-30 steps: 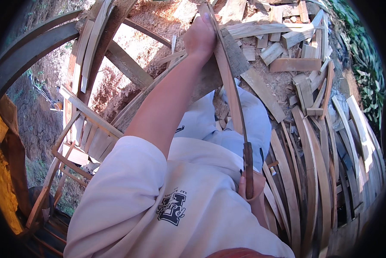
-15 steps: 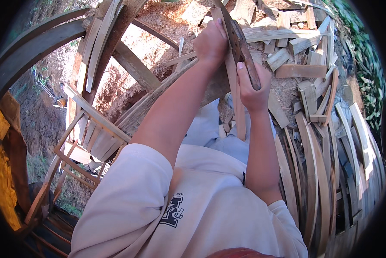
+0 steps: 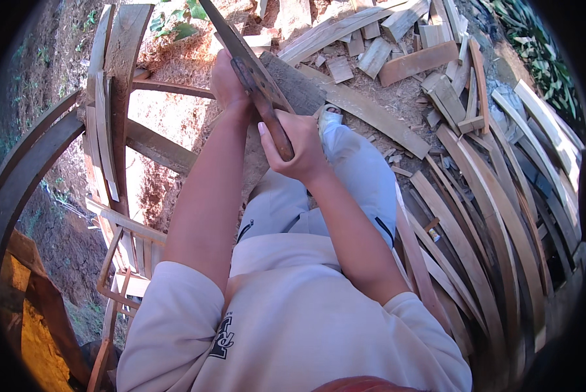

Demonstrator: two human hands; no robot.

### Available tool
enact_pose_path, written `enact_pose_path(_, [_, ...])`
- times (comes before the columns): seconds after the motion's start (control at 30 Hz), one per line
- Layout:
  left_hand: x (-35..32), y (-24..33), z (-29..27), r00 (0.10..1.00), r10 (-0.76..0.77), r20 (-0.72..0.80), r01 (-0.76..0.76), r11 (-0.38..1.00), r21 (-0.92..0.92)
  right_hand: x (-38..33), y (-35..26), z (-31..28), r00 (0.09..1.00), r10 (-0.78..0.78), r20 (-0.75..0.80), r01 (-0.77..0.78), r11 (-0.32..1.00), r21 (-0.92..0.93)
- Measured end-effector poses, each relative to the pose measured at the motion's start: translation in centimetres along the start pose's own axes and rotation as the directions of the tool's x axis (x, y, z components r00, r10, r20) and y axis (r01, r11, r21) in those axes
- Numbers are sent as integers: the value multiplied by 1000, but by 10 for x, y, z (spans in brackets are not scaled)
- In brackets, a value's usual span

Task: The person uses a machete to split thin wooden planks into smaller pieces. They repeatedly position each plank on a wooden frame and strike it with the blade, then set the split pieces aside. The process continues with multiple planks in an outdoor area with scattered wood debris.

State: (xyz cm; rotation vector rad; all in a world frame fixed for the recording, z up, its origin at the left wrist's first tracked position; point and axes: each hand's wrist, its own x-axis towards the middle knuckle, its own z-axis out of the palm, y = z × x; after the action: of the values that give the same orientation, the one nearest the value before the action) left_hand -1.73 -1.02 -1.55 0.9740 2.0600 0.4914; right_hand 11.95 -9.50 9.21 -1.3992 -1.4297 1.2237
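Head view: handsaw (image 3: 259,90), upper centre-left of frame, handle (image 3: 275,126) gripped in closed right hand (image 3: 297,145); left hand (image 3: 229,83) curled just beside blade (image 3: 222,26), cannot tell on what; possible fault: cut knuckles, should the blade skip sideways.

From the head, a fisheye view faces down: shirt (image 3: 286,313) close, right hand (image 3: 299,147) and left hand (image 3: 229,85) farther, ground (image 3: 404,98) beyond.

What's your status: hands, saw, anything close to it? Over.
Right hand gripping saw by its handle. Left hand close beside saw, its hold hidden. Grey board near the blade; wood offcuts scattered beyond.
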Motion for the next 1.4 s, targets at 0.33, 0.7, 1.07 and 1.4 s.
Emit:
enact_pose_path(0.33, [-11, 27, -7, 992, -127, 24, 128, 952, -277, 1, -10, -3, 996, 86, -15, -87, 995, -45])
enact_pose_path(0.7, [-5, 25, -2, 994, 24, -104, -1, 975, 221, -116, -93, -82, 942, 317, 110, -290, 934, -207])
enact_pose_path(1.07, [-5, 29, 1, 997, 37, -70, -21, 976, 218, -136, -164, -126, 890, 410, 197, -321, 873, -367])
enact_pose_path(1.4, [-3, 24, 7, 987, 90, -136, -52, 963, 264, 12, -37, -33, 958, 275, 81, -266, 958, -105])
